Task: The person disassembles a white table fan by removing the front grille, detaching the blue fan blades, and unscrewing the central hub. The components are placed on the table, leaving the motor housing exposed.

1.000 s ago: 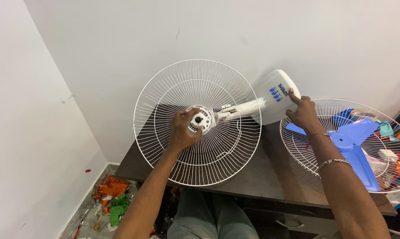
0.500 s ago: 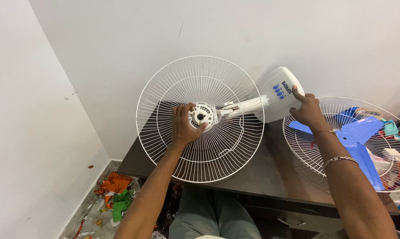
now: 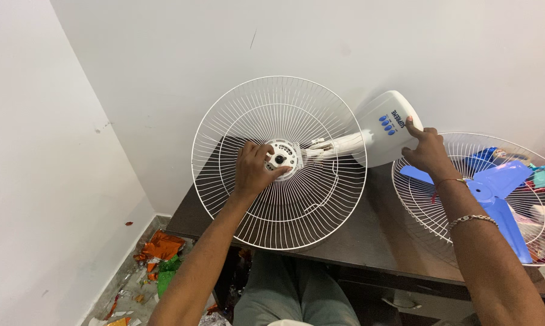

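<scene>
A: Where is the left hand [image 3: 252,171]?

B: Inside the white wire fan guard [image 3: 278,162], fingers curled and pinching the white round motor hub [image 3: 281,158] from its 9 o'clock side.

A: And the right hand [image 3: 428,151]?

B: At the hub's 3 o'clock, closed over the rim of the white oval plastic fan base [image 3: 386,128], above the dark wooden table [image 3: 375,232].

A: Advice?

B: Hold the base rigid; keep fingertips square on the hub, clear of the wires.

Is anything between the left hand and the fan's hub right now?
Nothing visible. The left hand is inside the wire guard, fingers already on the hub. The right hand holds the base.
</scene>
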